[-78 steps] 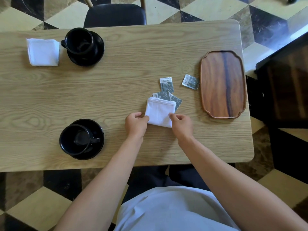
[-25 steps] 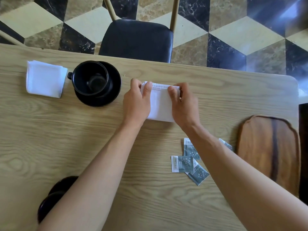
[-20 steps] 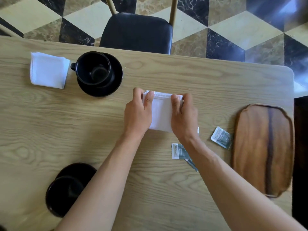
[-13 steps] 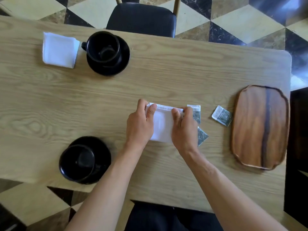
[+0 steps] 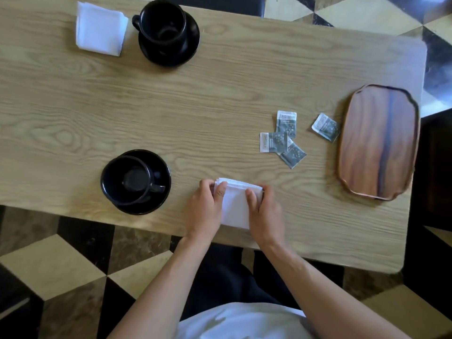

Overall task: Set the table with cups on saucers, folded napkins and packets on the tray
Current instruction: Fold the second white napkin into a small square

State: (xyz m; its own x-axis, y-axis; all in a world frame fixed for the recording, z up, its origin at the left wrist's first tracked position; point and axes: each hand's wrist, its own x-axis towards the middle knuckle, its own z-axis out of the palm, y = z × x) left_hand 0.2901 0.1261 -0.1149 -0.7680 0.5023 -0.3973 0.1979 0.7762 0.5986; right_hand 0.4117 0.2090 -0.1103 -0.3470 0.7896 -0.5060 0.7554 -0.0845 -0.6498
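A folded white napkin (image 5: pixel 235 206) lies near the table's front edge, right of the near black cup (image 5: pixel 127 179) on its saucer (image 5: pixel 160 200). My left hand (image 5: pixel 204 209) holds its left side and my right hand (image 5: pixel 265 214) its right side, thumbs on top. A second folded napkin (image 5: pixel 100 29) lies at the far left beside the far black cup (image 5: pixel 162 22) on its saucer (image 5: pixel 186 48). Several grey-green packets (image 5: pixel 281 140) lie loose on the table, one (image 5: pixel 326 127) next to the wooden tray (image 5: pixel 376 143), which holds nothing.
The wooden table (image 5: pixel 195 99) ends just behind my wrists and at the right past the tray. A dark chair seat (image 5: pixel 220 2) shows at the far edge. Patterned floor tiles surround the table.
Both hands have drawn the napkin from the far side near the far cup back over the table to the front edge, right of the near cup. The packets are uncovered again.
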